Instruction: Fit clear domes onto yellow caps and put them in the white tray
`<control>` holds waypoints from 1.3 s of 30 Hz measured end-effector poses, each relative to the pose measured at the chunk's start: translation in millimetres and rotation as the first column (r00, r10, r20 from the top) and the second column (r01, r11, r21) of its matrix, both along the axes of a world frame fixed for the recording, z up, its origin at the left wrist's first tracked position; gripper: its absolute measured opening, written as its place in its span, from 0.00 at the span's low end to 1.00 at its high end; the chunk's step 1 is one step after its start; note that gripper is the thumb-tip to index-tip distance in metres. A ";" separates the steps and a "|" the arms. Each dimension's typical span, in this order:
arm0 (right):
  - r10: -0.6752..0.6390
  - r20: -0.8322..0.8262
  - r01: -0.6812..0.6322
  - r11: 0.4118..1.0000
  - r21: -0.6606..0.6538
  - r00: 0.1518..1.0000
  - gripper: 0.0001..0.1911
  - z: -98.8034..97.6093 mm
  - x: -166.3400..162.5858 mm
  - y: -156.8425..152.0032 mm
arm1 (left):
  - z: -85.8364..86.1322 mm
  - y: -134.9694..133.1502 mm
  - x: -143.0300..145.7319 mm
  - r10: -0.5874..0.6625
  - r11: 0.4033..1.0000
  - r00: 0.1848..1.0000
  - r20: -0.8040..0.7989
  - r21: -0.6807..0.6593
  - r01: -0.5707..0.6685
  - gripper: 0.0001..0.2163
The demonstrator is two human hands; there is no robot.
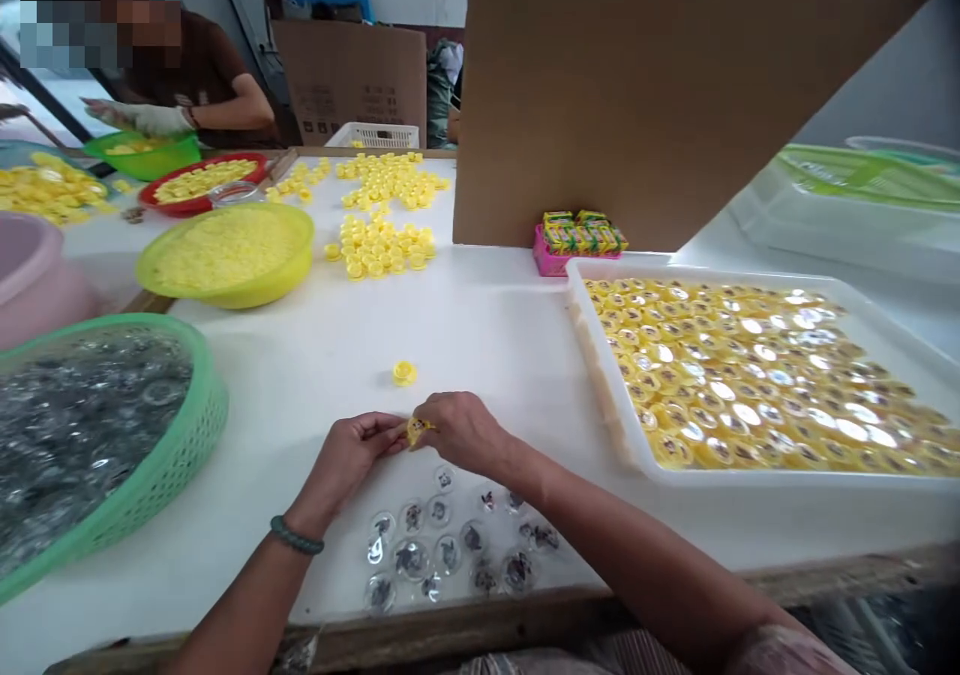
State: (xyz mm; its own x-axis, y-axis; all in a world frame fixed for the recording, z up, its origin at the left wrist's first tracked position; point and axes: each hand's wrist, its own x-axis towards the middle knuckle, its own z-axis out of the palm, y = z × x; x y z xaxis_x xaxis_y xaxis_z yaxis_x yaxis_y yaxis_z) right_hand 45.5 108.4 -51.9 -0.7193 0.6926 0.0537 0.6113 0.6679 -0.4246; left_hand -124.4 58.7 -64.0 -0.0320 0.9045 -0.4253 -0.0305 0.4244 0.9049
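A small yellow plastic cap (pixel 417 431), light, stiff and best taken by its rim, is pinched between the left hand (pixel 346 458) and the right hand (pixel 463 431) over the near edge of the white desk (pixel 315 385).

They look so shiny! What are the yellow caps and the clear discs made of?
The yellow cap in the hands looks like moulded plastic: bright, even colour and a smooth, slightly glossy surface. The clear discs look like thin, shiny plastic, because they are see-through and catch the light, with dark shapes inside; glass is hard to rule out from here.
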 end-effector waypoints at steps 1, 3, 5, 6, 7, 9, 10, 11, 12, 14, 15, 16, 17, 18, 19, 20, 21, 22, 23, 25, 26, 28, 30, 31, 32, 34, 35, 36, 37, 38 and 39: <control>0.012 -0.008 -0.012 1.000 -0.001 1.000 0.04 0.2 -0.1 0.5 | -1.6 -1.0 -0.6 0.000 1.000 1.000 -0.015 0.015 0.000 0.14; 0.046 -0.009 -0.046 0.999 0.000 0.999 0.05 1.0 0.1 1.5 | -4.6 -2.8 -1.6 -0.002 0.999 0.999 -0.041 0.037 0.003 0.14; 0.100 -0.007 -0.100 0.995 0.008 0.995 0.04 1.9 1.0 3.5 | -6.8 -3.9 -2.2 -0.009 0.999 0.998 -0.055 0.051 0.012 0.14; 0.136 -0.013 -0.135 0.991 0.010 0.991 0.04 2.2 1.7 5.0 | -7.5 -4.2 -2.3 -0.013 0.998 0.998 -0.060 0.055 0.016 0.14; 0.175 -0.026 -0.174 0.985 0.007 0.984 0.03 2.2 2.4 6.7 | -7.8 -4.3 -2.2 -0.019 0.998 0.998 -0.063 0.056 0.022 0.13; 0.245 -0.065 -0.246 0.969 -0.009 0.967 0.02 1.4 3.9 10.4 | -7.7 -4.4 -1.8 -0.035 0.998 0.998 -0.059 0.058 0.038 0.13; 0.270 -0.085 -0.273 0.962 -0.018 0.959 0.02 0.8 4.6 12.1 | -7.3 -4.5 -1.6 -0.042 0.997 0.998 -0.053 0.058 0.045 0.13; 0.285 -0.102 -0.289 0.957 -0.025 0.953 0.02 0.1 5.1 13.6 | -6.8 -4.6 -1.6 -0.049 0.997 0.998 -0.044 0.057 0.051 0.13; 0.291 -0.114 -0.296 0.955 -0.029 0.950 0.02 -0.5 5.4 14.7 | -6.3 -4.9 -1.7 -0.055 0.997 0.998 -0.034 0.058 0.057 0.12; 0.269 -0.127 -0.276 0.960 -0.040 0.955 0.02 -0.9 5.5 15.4 | -5.4 -5.5 -2.2 -0.070 0.996 0.997 -0.018 0.062 0.071 0.13; 0.245 -0.128 -0.253 0.966 -0.049 0.961 0.03 -0.7 5.3 15.0 | -5.1 -5.7 -2.4 -0.074 0.995 0.997 -0.012 0.064 0.074 0.13; 0.214 -0.125 -0.223 0.973 -0.062 0.969 0.03 -0.3 5.0 14.2 | -5.0 -6.0 -2.6 -0.074 0.995 0.997 -0.007 0.067 0.075 0.13; 0.180 -0.118 -0.190 0.979 -0.075 0.977 0.04 0.2 4.6 12.9 | -5.1 -6.1 -2.6 -0.072 0.995 0.997 -0.006 0.068 0.072 0.14; 0.148 -0.108 -0.158 0.984 -0.085 0.983 0.04 0.6 4.2 11.3 | -5.4 -6.1 -2.4 -0.065 0.996 0.998 -0.007 0.068 0.065 0.14; 0.121 -0.098 -0.130 0.988 -0.088 0.988 0.04 0.7 3.8 9.6 | -5.8 -6.1 -2.0 -0.057 0.996 0.998 -0.009 0.065 0.058 0.14; 0.102 -0.089 -0.109 0.991 -0.081 0.991 0.04 0.5 3.5 7.9 | -6.4 -6.0 -1.3 -0.049 0.997 0.999 -0.015 0.066 0.049 0.14; 0.091 -0.082 -0.096 0.993 -0.063 0.992 0.04 0.0 3.4 6.4 | -7.0 -5.9 -0.5 -0.043 0.997 0.999 -0.024 0.070 0.045 0.14; 0.091 -0.077 -0.095 0.995 -0.037 0.993 0.04 -0.9 3.3 5.2 | -7.6 -5.8 0.4 -0.039 0.996 0.999 -0.036 0.078 0.042 0.13; 0.105 -0.075 -0.106 0.994 -0.009 0.992 0.04 -2.0 3.4 4.5 | -8.2 -5.6 1.4 -0.036 0.995 0.998 -0.051 0.089 0.040 0.12; 0.154 -0.076 -0.152 0.988 0.038 0.985 0.04 -4.4 3.8 4.6 | -9.2 -5.4 2.9 -0.029 0.993 0.996 -0.082 0.110 0.038 0.11; 0.185 -0.080 -0.181 0.982 0.050 0.980 0.04 -5.3 4.1 5.4 | -9.5 -5.3 3.5 -0.025 0.993 0.995 -0.093 0.116 0.036 0.10; 0.236 -0.089 -0.232 0.971 0.056 0.968 0.04 -5.9 4.8 8.4 | -9.8 -5.1 4.2 -0.018 0.993 0.995 -0.099 0.117 0.029 0.10; 0.266 -0.103 -0.264 0.964 0.035 0.958 0.04 -4.8 5.7 12.3 | -9.9 -4.8 4.3 -0.012 0.994 0.996 -0.091 0.111 0.022 0.09; 0.276 -0.113 -0.276 0.961 0.017 0.955 0.04 -3.7 6.2 14.4 | -9.9 -4.6 4.2 -0.010 0.994 0.997 -0.080 0.107 0.019 0.09; 0.280 -0.126 -0.283 0.959 -0.003 0.952 0.03 -2.5 6.8 16.3 | -9.9 -4.3 3.9 -0.011 0.994 0.998 -0.065 0.106 0.018 0.09; 0.272 -0.152 -0.282 0.958 -0.044 0.950 0.01 -0.1 8.0 19.1 | -9.7 -3.5 3.1 -0.020 0.994 0.999 -0.034 0.111 0.024 0.10; 0.259 -0.159 -0.271 0.961 -0.061 0.953 0.02 0.8 8.5 19.6 | -9.5 -3.1 2.8 -0.027 0.993 0.999 -0.018 0.115 0.029 0.10; 0.238 -0.163 -0.253 0.964 -0.077 0.957 0.03 1.4 8.8 19.4 | -9.1 -2.7 2.7 -0.033 0.992 0.999 -0.001 0.120 0.033 0.11; 0.213 -0.166 -0.230 0.969 -0.090 0.963 0.04 1.8 9.1 18.5 | -8.7 -2.4 2.8 -0.036 0.992 0.999 0.018 0.122 0.034 0.11; 0.184 -0.166 -0.202 0.974 -0.098 0.969 0.04 2.0 9.3 17.0 | -8.2 -2.2 3.3 -0.033 0.992 0.999 0.037 0.121 0.028 0.11; 0.155 -0.161 -0.172 0.980 -0.100 0.975 0.04 2.0 9.3 15.1 | -7.9 -2.1 4.1 -0.022 0.993 0.998 0.050 0.119 0.016 0.11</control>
State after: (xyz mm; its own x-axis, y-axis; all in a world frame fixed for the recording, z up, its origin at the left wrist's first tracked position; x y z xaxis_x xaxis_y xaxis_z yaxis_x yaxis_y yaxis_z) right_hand 54.7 123.4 -49.9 -0.8128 0.5740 0.0993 0.4204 0.6960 -0.5821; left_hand -120.3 56.6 -71.8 0.0049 0.9489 -0.3156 -0.0713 0.3151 0.9464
